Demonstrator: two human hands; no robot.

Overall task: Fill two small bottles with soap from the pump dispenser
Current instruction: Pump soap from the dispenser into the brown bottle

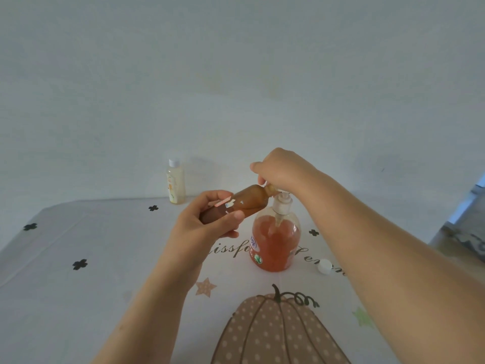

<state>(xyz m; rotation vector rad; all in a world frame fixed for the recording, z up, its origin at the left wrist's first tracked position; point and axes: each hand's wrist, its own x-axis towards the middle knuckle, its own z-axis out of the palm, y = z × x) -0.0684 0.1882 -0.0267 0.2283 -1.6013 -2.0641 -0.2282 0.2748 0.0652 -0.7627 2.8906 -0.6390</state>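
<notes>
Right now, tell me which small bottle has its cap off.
The brown bottle in the left hand, tilted toward the pump; the pale bottle behind stands capped.

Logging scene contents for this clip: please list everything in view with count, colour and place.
Clear plastic pump dispenser: one, orange soap inside, white pump, standing mid-table.
Small brown plastic bottle: one, tilted in the air, neck toward the pump's top.
Small clear bottle of pale yellow liquid: one, white cap on, upright at the table's far edge.
Loose round white cap: one, on the table right of the dispenser.
Printed tablecloth: one, white with pumpkin, black clovers, stars, lettering; covers the table.
Left hand: grips the brown bottle's body.
Right hand: over the pump's head, fingers curled down by the bottle's neck; what they hold is hidden.
</notes>
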